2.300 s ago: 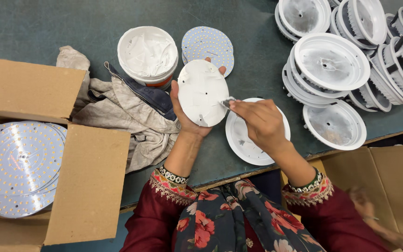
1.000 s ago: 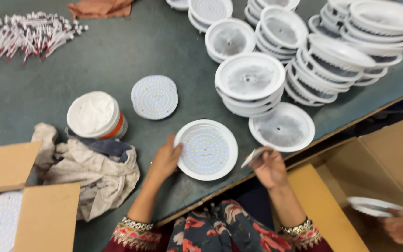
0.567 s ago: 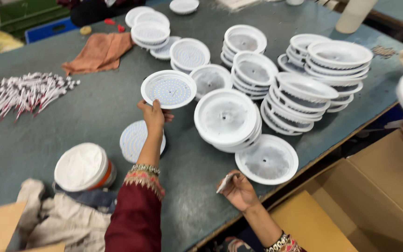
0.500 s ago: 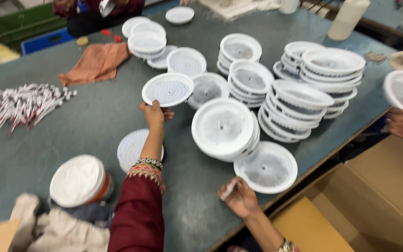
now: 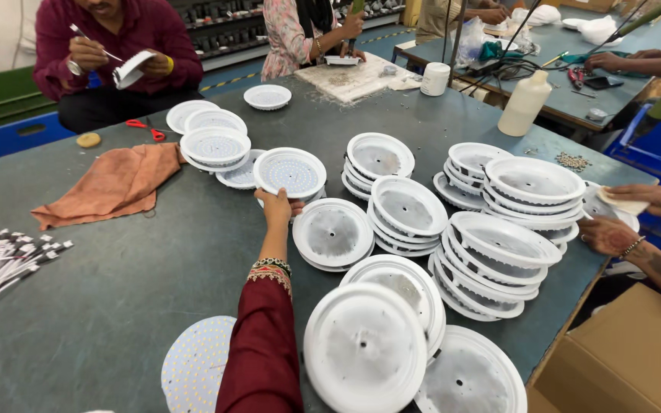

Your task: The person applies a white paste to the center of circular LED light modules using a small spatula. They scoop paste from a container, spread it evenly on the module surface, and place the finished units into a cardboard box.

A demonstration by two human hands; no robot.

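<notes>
**Annotator:** Fingers of your left hand are curled on the near rim of a round white LED lamp dish, gripping it, arm in a maroon sleeve stretched far across the grey-green table.

**Operator:** Where is that dish exactly?

**Annotator:** Head view, the only one: it sits tilted a little, at the far middle of your table, just beside a low stack of the same dishes on its left and partly over another dish below it. Near you, stacks of empty white housings crowd the right half, open sides down.

**Operator:** And my right hand?

**Annotator:** Out of frame, so nothing on its fingers.

**Operator:** What else is around?

**Annotator:** A bare round LED board lies by your sleeve at the near edge. A bundle of white wires with red tips is at far left, an orange-brown cloth beyond it, red scissors past the cloth. A cream plastic bottle stands at the far right. Across the table a person in a maroon shirt holds a small tool to a white part. At right, a co-worker's two hands rest on another dish, with a cardboard box below them.
</notes>
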